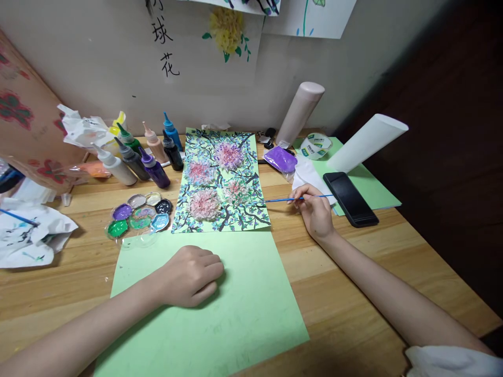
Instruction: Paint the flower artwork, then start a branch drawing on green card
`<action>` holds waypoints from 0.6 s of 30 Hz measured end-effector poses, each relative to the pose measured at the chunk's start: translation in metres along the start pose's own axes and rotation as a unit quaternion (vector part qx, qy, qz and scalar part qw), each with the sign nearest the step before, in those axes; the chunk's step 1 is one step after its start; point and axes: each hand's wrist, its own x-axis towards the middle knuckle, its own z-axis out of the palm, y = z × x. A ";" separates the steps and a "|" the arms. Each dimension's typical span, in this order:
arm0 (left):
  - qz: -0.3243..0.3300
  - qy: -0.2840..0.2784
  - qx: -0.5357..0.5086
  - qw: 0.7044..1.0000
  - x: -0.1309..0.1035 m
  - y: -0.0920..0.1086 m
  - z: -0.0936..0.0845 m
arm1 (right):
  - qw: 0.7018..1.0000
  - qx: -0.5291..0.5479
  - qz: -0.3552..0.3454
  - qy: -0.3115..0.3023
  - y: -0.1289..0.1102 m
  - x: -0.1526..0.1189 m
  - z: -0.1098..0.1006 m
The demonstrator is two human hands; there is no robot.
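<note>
Blue brush (280, 199) pinched in right grip (316, 213) | left grip (192, 277) curled on green sheet (251, 303) | painting (220, 181) judged mostly covered, only small touches left

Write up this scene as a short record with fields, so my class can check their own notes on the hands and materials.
Left hand: curled, on the near green sheet
Right hand: holding a blue paintbrush, tip at right side of the painting; contact unclear
Artwork: four fluffy-looking flowers among dark branches
Palette: left of the painting, several colours
Paint bottles: grouped behind the palette
Right of painting: black phone, purple packet, tape roll
</note>
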 end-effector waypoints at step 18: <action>0.001 0.001 -0.002 1.000 -0.001 0.000 0.001 | 0.999 0.031 0.034 -0.025 -0.001 0.002 -0.002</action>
